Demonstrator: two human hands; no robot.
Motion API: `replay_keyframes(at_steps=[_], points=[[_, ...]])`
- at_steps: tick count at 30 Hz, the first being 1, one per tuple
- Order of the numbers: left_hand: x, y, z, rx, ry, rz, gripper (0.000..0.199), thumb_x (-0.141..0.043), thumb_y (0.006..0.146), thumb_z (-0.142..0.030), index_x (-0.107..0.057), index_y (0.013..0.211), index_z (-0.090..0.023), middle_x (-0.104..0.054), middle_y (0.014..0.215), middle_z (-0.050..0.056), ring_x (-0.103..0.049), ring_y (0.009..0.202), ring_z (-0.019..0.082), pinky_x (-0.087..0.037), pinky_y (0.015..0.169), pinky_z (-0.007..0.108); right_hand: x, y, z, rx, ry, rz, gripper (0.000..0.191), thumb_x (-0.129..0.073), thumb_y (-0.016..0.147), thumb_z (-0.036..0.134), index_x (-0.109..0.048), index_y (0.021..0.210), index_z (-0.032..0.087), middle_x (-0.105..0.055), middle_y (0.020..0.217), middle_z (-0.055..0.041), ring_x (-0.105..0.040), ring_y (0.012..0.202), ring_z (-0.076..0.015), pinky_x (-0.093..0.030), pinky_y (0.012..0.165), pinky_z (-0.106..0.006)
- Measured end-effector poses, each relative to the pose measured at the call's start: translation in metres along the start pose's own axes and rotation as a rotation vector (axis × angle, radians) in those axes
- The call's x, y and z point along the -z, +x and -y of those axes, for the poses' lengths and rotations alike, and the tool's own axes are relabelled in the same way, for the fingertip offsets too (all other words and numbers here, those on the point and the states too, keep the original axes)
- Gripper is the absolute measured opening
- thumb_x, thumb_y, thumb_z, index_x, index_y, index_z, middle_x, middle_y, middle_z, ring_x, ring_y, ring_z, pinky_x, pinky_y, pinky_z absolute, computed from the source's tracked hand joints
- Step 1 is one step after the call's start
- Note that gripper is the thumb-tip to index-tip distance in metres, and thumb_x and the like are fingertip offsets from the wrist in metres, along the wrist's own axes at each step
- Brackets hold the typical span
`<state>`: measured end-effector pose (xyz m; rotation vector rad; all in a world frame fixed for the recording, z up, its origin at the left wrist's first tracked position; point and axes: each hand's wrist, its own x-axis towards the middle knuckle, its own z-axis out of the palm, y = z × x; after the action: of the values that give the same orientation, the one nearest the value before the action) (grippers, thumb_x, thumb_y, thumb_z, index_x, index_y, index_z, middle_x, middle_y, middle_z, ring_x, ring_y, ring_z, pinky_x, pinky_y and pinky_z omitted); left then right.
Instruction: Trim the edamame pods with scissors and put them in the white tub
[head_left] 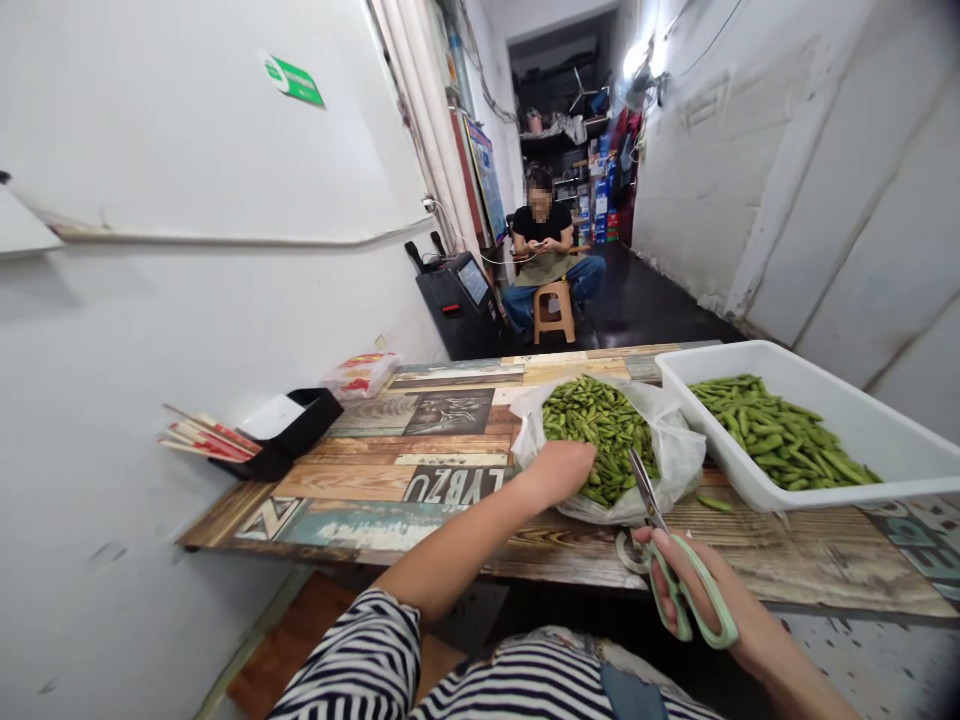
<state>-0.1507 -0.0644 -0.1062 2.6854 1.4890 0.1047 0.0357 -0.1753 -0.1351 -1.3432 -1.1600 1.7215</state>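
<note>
My left hand (564, 470) reaches over the near left rim of a white plastic bag (679, 450) full of green bean pods (596, 425). Its fingers are curled down at the pods, and what they grip is hidden by the hand. A pair of scissors (694, 590) with pale green handles is in my right hand (709, 575), just in front of the bag. The blades are close together and point up and away, their tips over the bag's right side. More pods (780, 435) lie in a white plastic tub (847, 400) to the right.
A single pod (714, 503) and a roll of tape (632, 550) lie on the wood-patterned table (360, 480). On the left stand a black holder (311, 420) with chopsticks (210, 437) and a plastic packet (364, 375). Beyond the table a person (544, 240) sits by a black machine (461, 300).
</note>
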Motion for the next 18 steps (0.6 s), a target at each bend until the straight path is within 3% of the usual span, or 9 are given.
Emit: replay_keyframes(at_steps=[2,5,9,14,18], points=[[0.001,-0.002,0.005,0.066,-0.24,-0.118,0.018,-0.05,0.083,-0.028,-0.059,0.089,-0.013,-0.068,0.084,0.013,-0.064,0.078,0.021,-0.047,0.068,0.03,0.0,0.001,-0.001,-0.028,0.006,-0.012,0.051,-0.05,0.07,0.072,-0.046,0.072,0.021,-0.046,0.048,0.0062,-0.043,0.036,-0.0098,-0.037,0.034,-0.023],[0.005,-0.005,0.005,0.225,-0.812,-0.264,0.016,-0.046,0.082,-0.023,-0.055,0.091,-0.014,-0.067,0.077,0.008,-0.058,0.061,0.011,-0.042,0.055,0.021,-0.002,-0.002,0.007,-0.034,-0.039,0.02,0.052,-0.048,0.071,0.072,-0.047,0.075,0.02,-0.046,0.048,0.0059,-0.045,0.037,-0.0107,-0.039,0.037,-0.024],[0.01,-0.01,-0.004,0.35,-1.475,-0.22,0.019,-0.052,0.078,-0.022,-0.048,0.094,-0.013,-0.068,0.083,0.007,-0.039,0.04,0.002,-0.021,0.038,0.016,-0.006,-0.008,0.025,0.12,-0.125,0.084,0.051,-0.049,0.075,0.068,-0.051,0.081,0.018,-0.054,0.061,0.0023,-0.055,0.051,-0.0125,-0.046,0.052,-0.026],[0.014,-0.018,-0.014,0.346,-1.63,-0.16,0.032,-0.068,0.07,-0.032,-0.049,0.087,-0.012,-0.069,0.083,0.008,-0.034,0.039,0.001,-0.018,0.037,0.016,-0.006,-0.003,0.028,0.137,-0.179,0.107,0.053,-0.046,0.08,0.064,-0.053,0.103,0.016,-0.053,0.064,0.0028,-0.054,0.051,-0.0124,-0.045,0.05,-0.026],[0.015,-0.021,-0.02,0.36,-1.591,-0.158,0.033,-0.069,0.069,-0.035,-0.049,0.082,-0.013,-0.067,0.072,0.005,-0.037,0.041,0.002,-0.021,0.037,0.016,-0.006,0.003,0.025,0.143,-0.22,0.111,0.048,-0.045,0.083,0.06,-0.054,0.103,0.017,-0.051,0.061,0.0043,-0.051,0.048,-0.0105,-0.044,0.046,-0.023]])
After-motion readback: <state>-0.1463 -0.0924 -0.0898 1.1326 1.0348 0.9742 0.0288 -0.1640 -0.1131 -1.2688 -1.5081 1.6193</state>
